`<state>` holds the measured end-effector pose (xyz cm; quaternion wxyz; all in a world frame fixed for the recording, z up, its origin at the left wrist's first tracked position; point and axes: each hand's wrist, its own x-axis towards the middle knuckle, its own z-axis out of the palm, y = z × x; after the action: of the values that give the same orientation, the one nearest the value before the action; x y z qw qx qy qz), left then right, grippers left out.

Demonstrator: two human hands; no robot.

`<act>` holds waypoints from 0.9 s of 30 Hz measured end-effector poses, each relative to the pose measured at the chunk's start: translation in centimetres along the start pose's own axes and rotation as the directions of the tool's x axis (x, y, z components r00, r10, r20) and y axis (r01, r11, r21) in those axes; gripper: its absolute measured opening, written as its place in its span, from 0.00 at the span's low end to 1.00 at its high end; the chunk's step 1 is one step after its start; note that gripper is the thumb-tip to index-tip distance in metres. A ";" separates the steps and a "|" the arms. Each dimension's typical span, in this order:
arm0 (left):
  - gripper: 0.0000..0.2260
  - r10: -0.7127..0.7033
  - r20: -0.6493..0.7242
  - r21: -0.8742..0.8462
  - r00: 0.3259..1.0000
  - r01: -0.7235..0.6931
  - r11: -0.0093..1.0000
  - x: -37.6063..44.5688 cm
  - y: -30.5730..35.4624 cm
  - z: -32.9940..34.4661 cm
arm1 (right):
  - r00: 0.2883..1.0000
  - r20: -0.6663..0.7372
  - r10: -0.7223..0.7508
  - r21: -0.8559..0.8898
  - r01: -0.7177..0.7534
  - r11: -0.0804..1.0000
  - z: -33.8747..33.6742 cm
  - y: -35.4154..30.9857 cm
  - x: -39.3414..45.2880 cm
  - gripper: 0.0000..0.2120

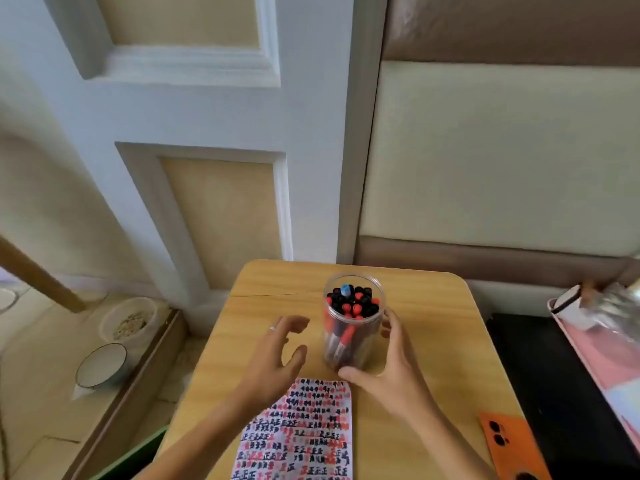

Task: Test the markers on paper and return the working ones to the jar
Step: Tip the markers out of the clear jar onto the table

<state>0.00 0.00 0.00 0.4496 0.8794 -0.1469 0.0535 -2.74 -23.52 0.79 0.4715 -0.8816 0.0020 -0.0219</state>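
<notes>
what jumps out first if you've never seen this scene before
A clear jar packed with red and black capped markers, one blue cap among them, stands mid-table on the wooden table. The right hand curls round the jar's side while the left hand hovers open beside it. Nearer the person lies a paper densely covered in red and black test marks, and an orange phone sits at the table's right edge.

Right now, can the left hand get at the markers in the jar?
Probably yes: the jar has no lid, the markers stand caps up, and the left hand hovers open beside it; the right hand steadies the jar's side.
</notes>
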 end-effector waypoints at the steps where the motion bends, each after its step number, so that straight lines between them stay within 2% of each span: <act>1: 0.16 0.028 -0.024 -0.005 0.999 -0.028 1.000 0.0 -0.8 0.5 | 0.999 -0.023 -0.034 0.059 0.035 0.998 0.7 -0.1 0.1 0.61; 5: 0.15 0.040 -0.049 -0.034 0.998 -0.042 0.999 0.4 -3.4 2.3 | 0.980 -0.144 -0.141 0.186 0.166 0.968 3.2 0.9 1.4 0.62; 8: 0.13 0.050 -0.068 -0.061 0.996 -0.054 0.997 0.2 -4.4 3.3 | 0.953 -0.230 -0.199 0.162 0.239 0.957 4.1 1.8 1.7 0.60; 11: 0.11 0.037 -0.059 -0.082 0.998 -0.042 0.996 0.2 -5.4 3.8 | 0.937 -0.260 -0.234 0.156 0.280 0.947 4.6 2.5 2.2 0.58; 16: 0.10 0.035 -0.044 -0.020 0.998 -0.036 0.999 0.4 -6.1 4.3 | 0.926 -0.257 -0.275 0.197 0.329 0.924 5.0 2.9 3.0 0.59; 19: 0.09 0.033 -0.047 -0.017 0.998 -0.034 0.999 0.3 -6.0 4.5 | 0.926 -0.280 -0.253 0.219 0.318 0.922 5.3 2.4 3.2 0.57; 24: 0.09 -0.036 -0.167 -0.194 0.985 0.003 0.981 0.0 -5.5 3.8 | 0.900 -0.334 -0.281 0.127 0.338 0.933 4.8 1.8 3.0 0.53; 27: 0.10 -0.010 -0.252 -0.194 0.968 -0.041 0.980 0.1 -5.2 3.5 | 0.875 -0.311 -0.371 -0.071 0.368 0.927 4.0 0.9 2.3 0.54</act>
<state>1.56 0.02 -6.09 0.5491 0.8155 -0.1003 0.1532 -0.22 -20.79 -2.10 0.4476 -0.8527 -0.0902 -0.2536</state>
